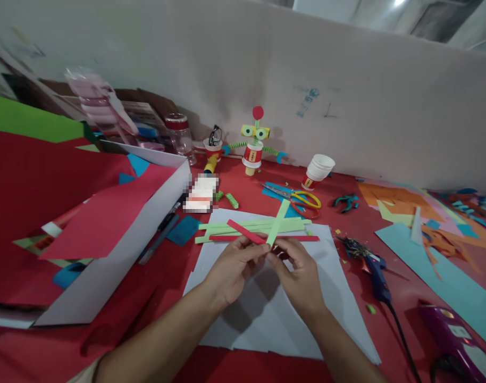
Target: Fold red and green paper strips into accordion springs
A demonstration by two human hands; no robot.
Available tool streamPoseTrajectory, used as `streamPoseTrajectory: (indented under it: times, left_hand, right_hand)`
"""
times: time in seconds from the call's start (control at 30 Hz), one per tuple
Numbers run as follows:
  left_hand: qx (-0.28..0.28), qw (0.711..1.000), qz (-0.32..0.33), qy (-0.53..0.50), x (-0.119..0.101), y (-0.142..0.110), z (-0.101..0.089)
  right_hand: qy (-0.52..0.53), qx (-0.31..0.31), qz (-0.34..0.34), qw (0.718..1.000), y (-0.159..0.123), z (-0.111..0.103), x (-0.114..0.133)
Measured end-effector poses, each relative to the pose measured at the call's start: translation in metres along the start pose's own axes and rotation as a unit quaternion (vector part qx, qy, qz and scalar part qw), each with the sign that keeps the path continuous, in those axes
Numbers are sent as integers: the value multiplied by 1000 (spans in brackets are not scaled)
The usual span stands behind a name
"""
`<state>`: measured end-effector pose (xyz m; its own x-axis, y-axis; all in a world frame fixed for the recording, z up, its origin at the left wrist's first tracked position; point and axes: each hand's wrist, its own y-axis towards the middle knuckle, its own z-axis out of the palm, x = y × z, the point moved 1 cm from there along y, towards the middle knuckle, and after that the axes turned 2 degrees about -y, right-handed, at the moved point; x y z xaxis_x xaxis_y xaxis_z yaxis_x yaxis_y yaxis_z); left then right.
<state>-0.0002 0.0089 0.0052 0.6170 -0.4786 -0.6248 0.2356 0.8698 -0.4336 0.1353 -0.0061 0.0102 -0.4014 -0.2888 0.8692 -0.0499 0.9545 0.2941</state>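
Above a white sheet [267, 314], my left hand [237, 260] pinches a red paper strip [243, 230] that slants up to the left. My right hand [299, 268] grips the lower end of a light green paper strip [279, 219], which slants up to the right. The two strips meet between my fingertips; whether they are stuck together is hidden. Several loose green strips [215, 230] lie just behind my hands, with another red strip [307, 238] flat in front of them.
A paper-cup figure [251, 154], stacked cups [320, 166], scissors [307, 198] and green-handled pliers [346, 202] stand or lie farther back. On the right are a glue gun [376, 271] with its cord and a purple device [458, 340]. A box of coloured paper [119, 266] fills the left.
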Motion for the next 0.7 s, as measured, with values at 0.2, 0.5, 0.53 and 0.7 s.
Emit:
streamPoseTrajectory:
  times: [0.2, 0.5, 0.53, 0.7]
  left_hand:
    - [9, 999, -31, -1, 0, -2, 3]
    - [28, 999, -3, 31, -4, -2, 1]
    - [35, 999, -7, 33, -4, -3, 0]
    - [50, 997, -42, 29, -6, -6, 2]
  right_hand:
    - [-47, -19, -28, 998, -3, 1, -1]
    - [-6, -9, -2, 1000, -6, 5, -3]
    - [-9, -9, -3, 1000, -6, 5, -2]
    - [-13, -28, 2, 1000, -6, 2, -1]
